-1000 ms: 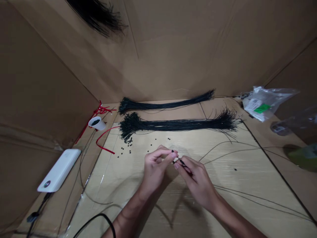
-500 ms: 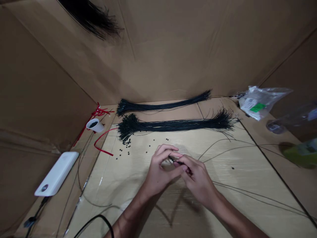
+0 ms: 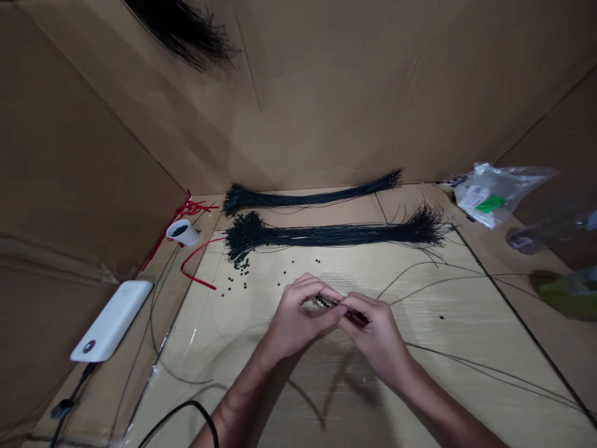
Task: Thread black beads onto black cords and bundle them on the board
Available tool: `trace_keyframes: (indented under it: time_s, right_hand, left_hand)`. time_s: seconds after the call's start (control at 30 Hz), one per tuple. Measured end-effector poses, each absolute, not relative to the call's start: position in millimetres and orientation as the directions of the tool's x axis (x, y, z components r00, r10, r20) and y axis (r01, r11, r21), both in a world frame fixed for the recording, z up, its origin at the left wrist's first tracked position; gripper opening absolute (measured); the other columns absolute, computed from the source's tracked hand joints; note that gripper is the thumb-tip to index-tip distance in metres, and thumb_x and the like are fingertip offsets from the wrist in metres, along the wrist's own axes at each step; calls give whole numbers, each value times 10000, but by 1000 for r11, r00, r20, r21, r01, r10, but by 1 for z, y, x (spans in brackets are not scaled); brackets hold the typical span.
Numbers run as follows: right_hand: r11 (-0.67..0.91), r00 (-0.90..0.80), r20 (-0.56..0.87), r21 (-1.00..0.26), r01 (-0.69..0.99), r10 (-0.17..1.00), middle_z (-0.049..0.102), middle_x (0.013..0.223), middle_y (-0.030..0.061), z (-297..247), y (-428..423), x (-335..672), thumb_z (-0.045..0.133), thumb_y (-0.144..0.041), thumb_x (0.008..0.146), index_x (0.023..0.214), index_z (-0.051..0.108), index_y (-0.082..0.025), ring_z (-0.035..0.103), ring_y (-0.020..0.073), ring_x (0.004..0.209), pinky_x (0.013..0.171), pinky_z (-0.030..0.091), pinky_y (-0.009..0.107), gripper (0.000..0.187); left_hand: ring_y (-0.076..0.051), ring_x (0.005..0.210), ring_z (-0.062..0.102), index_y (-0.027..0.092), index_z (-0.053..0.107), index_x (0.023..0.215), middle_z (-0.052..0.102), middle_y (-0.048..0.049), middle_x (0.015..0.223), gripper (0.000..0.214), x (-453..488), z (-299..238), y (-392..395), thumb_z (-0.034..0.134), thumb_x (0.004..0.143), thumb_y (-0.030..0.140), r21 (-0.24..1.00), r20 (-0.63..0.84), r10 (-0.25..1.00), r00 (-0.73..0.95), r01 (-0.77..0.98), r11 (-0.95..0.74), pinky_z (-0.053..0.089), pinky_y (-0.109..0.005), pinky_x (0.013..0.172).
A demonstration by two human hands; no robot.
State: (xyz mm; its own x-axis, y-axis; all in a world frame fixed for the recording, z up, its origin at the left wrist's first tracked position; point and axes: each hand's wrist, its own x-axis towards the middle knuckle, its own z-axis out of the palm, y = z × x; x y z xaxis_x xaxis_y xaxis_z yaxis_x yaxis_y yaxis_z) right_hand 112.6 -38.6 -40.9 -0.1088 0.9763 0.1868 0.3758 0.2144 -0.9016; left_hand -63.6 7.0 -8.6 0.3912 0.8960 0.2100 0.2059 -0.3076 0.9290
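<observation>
The desk (image 3: 261, 305) is pale cardboard, and brown cardboard walls (image 3: 93, 155) stand around it. Near the desk middle, the left hand (image 3: 301, 317) and the right hand (image 3: 377, 333) both pinch a thin black wire (image 3: 340, 307), its long axis almost level, pointing right and slightly down.

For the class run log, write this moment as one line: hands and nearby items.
left hand: pinching black wire | right hand: pinching same wire | nearby: loose black beads, black wire bundle
</observation>
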Motion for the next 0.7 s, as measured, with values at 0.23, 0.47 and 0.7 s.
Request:
trace_keyframes:
  time_s: [0.23, 0.47, 0.7]
  right_hand:
    - [323, -234, 222, -636, 701, 947, 619, 815, 18, -54, -41, 119, 506, -41, 911, 908, 652, -193, 605, 183, 682, 643, 386, 292, 211]
    - [366, -248, 278, -557, 746, 928, 575, 776, 0, -55, -40, 119, 536, -98, 978, 826, 582, -211, 557, 172, 642, 622, 354, 299, 195]
    - [311, -212, 228, -732, 606, 950, 605, 810, 2, -46, -35, 127, 554, -188, 1060, 907, 662, -207, 600, 163, 686, 659, 410, 279, 188]
  left_hand:
    - [-204, 886, 682, 219, 755, 866, 767, -7, 883, 236, -58, -18, 3, 859, 730, 56, 899, 208, 913, 351, 298, -320, 493, -330, 841]
    - [-187, 812, 691, 235, 821, 890, 782, -15, 836, 121, -64, -20, 9, 873, 811, 161, 894, 210, 894, 395, 294, -339, 491, -331, 805]
    - [-195, 838, 672, 235, 820, 861, 777, -35, 827, 54, -77, -15, 18, 840, 899, 267, 832, 273, 831, 484, 316, -457, 491, -343, 834]
